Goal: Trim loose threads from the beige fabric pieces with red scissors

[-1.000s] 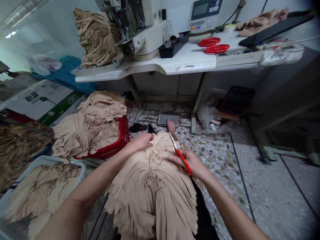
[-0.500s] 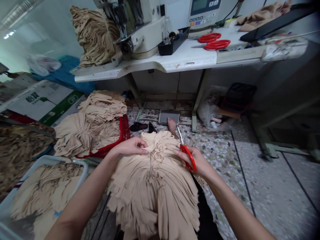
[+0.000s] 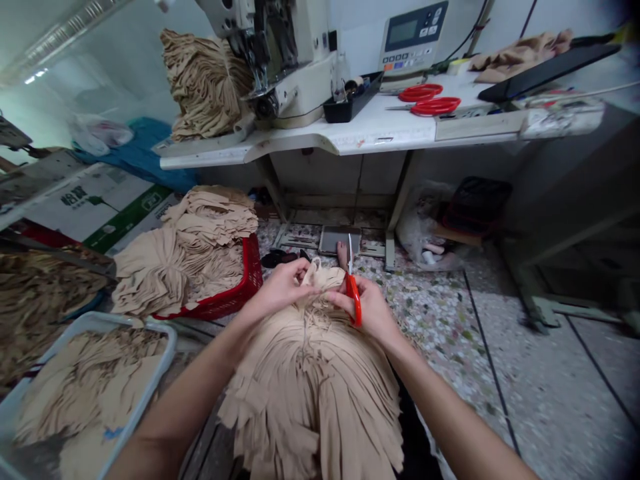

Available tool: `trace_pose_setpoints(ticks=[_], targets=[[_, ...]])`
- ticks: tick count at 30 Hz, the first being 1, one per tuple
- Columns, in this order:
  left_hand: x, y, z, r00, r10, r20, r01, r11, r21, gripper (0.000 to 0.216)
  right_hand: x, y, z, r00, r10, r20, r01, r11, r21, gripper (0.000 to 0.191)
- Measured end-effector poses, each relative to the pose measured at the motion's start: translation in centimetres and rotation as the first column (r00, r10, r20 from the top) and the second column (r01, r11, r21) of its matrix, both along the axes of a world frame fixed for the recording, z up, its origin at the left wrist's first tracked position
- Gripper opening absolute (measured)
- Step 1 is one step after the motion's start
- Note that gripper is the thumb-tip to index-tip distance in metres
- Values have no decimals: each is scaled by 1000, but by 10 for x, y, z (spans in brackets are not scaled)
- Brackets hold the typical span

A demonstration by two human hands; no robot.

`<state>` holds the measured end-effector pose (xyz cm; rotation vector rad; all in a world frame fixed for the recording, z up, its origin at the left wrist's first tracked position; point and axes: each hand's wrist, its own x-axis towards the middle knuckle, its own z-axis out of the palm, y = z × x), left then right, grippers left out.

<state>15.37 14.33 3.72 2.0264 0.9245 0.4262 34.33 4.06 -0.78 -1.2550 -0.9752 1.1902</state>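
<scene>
A thick bundle of beige fabric pieces [image 3: 310,387] lies draped over my lap, fanning toward me. My left hand [image 3: 283,287] pinches one beige piece [image 3: 314,270] at the far end of the bundle and lifts it slightly. My right hand [image 3: 367,310] grips red-handled scissors [image 3: 353,293], blades pointing up and away, close beside the lifted piece. The two hands almost touch over the top of the bundle. My bare foot [image 3: 343,253] rests by a pedal [image 3: 340,238] on the floor beyond.
A red basket [image 3: 240,287] heaped with beige pieces stands at left, a pale tub [image 3: 150,373] of more pieces nearer. Ahead is a white sewing table [image 3: 380,127] with a sewing machine [image 3: 285,60], two red scissors [image 3: 427,100] and a control panel [image 3: 413,33]. Speckled floor lies to the right.
My right hand with the scissors has moved left to meet the left hand. The left hand has lifted a single piece off the bundle's far end.
</scene>
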Motion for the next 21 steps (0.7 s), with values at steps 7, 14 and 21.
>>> trace_pose_setpoints(ticks=[7,14,21], targets=[[0,-12,-9,996,-83,-21,81,994,-79,26,-2,15,-4,997,-83,12,82,993,80,42],[-13,0,-8,981,33,194,52,905,-421,34,3,0,-9,994,98,-50,-99,995,-18,45],[-20,7,-3,924,291,248,-99,809,-579,39,27,-19,-10,743,241,624,-265,963,-56,48]])
